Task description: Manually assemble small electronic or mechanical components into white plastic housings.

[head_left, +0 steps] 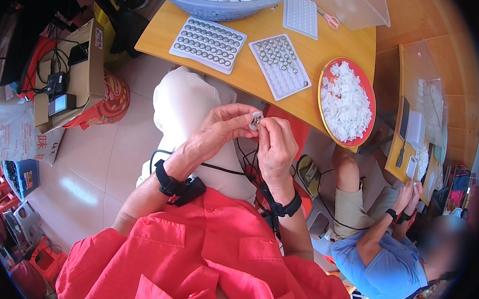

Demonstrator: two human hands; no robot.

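A small white part (pixel 256 116) sits between the person's fingertips, held in the air over the lap, just short of the tabletop (pixel 343 48). A darker, metallic-looking bit shows at it, though fingers hide its exact fit. The left hand (pixel 223 127) pinches the part between thumb and fingertips; the right hand (pixel 276 147) closes its fingertips on the opposite side, apparently gripping it too.

Handling so small a part well probably calls for the left pinch to stay firm as the anchor, while the right fingertips make short, light, straight movements. Keeping the darker face in sight would help avoid tilting it or letting it slip.

Both forearms angle inward. The left palm turns partly toward the body; the right hand shows its back, fingers curled. Dark straps ring both wrists.

Beyond the hands, a white tray (pixel 229 68) carries rows of round grey pieces; a second tray (pixel 284 85) is partly filled. A red round tray (pixel 371 95) heaped with white pieces stands to the right, and a blue basket (pixel 222 13) of white parts at the far edge.
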